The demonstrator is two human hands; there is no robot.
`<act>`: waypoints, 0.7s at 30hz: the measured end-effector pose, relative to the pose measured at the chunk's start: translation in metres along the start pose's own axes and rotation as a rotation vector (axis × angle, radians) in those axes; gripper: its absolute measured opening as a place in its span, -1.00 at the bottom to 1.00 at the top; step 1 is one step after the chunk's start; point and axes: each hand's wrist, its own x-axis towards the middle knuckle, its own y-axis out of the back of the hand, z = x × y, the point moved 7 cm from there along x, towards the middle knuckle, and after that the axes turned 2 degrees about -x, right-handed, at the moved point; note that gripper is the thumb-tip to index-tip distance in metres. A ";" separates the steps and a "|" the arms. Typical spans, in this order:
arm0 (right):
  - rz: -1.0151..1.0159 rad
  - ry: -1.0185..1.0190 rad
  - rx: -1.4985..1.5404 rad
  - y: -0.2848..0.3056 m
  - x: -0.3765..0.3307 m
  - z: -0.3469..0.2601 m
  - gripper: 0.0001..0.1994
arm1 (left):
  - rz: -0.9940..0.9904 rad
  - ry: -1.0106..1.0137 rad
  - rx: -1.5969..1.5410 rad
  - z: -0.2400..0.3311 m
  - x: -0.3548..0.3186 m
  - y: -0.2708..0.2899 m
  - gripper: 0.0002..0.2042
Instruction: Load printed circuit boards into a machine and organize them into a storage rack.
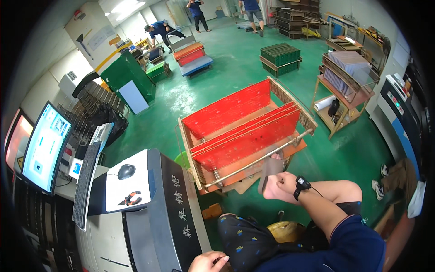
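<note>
I sit with one bare leg crossed over the other knee, its foot in a grey sandal [271,168]. My right hand [287,182], with a black strap on the wrist, rests curled against that foot beside the sandal; whether it grips anything I cannot tell. At the bottom edge, my left hand [209,262] lies on my dark patterned shorts with its fingers loose, holding nothing. Just beyond the foot stands a wooden rack cart [188,145] with red panels [229,108] upright in its slots and a metal rail [253,163] along its near side.
A dark machine cabinet [170,204] stands at my left, with a mouse [126,171], pliers [131,198], keyboard [85,183] and monitor [45,147]. The green floor holds another rack of pale panels [346,68], stacked green boards [281,56] and carts. Several people work far back.
</note>
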 end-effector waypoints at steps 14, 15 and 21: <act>-0.065 -0.042 -0.002 0.000 -0.002 0.001 -0.68 | -0.031 0.029 0.046 0.065 0.002 0.018 -0.79; -0.079 -0.060 0.040 0.000 0.000 0.004 -0.69 | -0.033 0.038 0.050 0.065 0.003 0.018 -0.79; -0.043 0.069 -0.039 -0.006 0.002 0.002 -0.72 | -0.027 0.029 0.052 0.063 0.002 0.017 -0.78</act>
